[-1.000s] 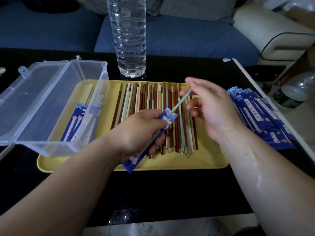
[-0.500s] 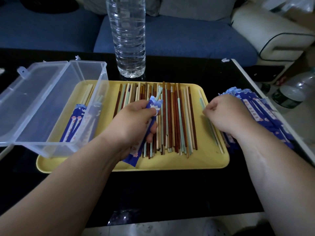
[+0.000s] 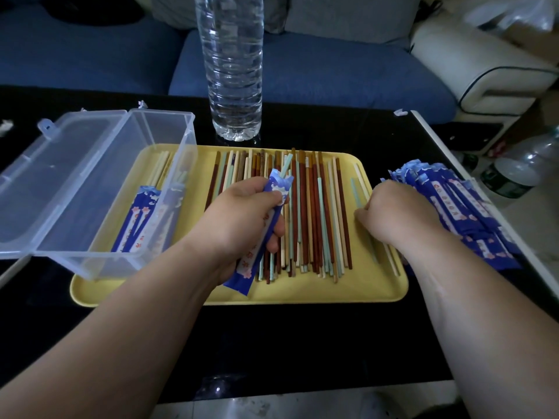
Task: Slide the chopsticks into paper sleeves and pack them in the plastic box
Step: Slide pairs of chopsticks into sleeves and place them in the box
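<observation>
Compared with one second ago, my right hand [image 3: 399,213] has left the green chopstick [image 3: 286,167] and dropped to the right edge of the yellow tray [image 3: 302,293]. Its fingers are curled over two separate chopsticks [image 3: 356,192]; I cannot tell whether they pinch one. The green chopstick now sits deeper in the paper sleeve [image 3: 263,237], with only its tip protruding. My left hand [image 3: 239,219] grips the sleeve, fingers wrapped round it, above the row of loose chopsticks [image 3: 314,213]. The sleeve's long axis runs away from me, tilted slightly right, open end far. The sleeve pile [image 3: 459,207] touches my right hand's outer side. The plastic box [image 3: 90,182] stands left of my left hand, lid open.
</observation>
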